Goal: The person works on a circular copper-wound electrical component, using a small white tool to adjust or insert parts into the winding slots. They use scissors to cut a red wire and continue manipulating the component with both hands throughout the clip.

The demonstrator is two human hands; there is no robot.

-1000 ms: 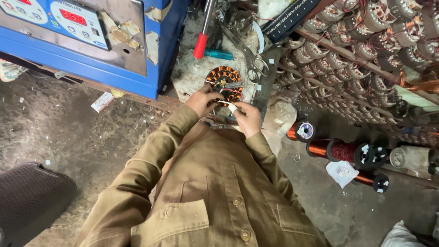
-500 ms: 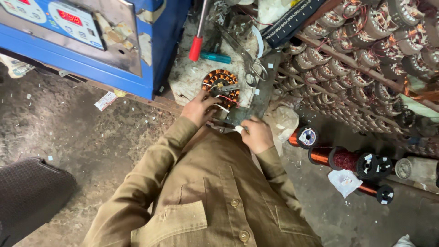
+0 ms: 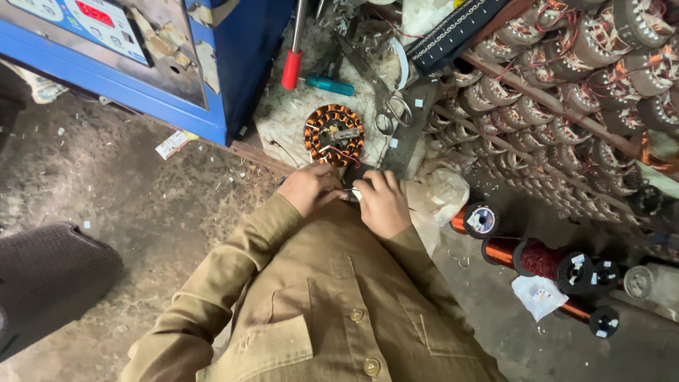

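While both hands meet at the centre of the frame, the left hand (image 3: 309, 188) and right hand (image 3: 382, 205) have fingers pinched together on a small pale piece, too small to identify; steady, close fingertip work seems wise here. Just above them lies the round stator (image 3: 334, 134), wound in copper coils with red leads, on the littered bench (image 3: 283, 117) beside scissors (image 3: 393, 113)

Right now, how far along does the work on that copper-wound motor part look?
The round stator already carries copper coils all around. In hand: the left hand and right hand pinch something small by its red and white leads. The leads are loose, and scissors lie beside it.
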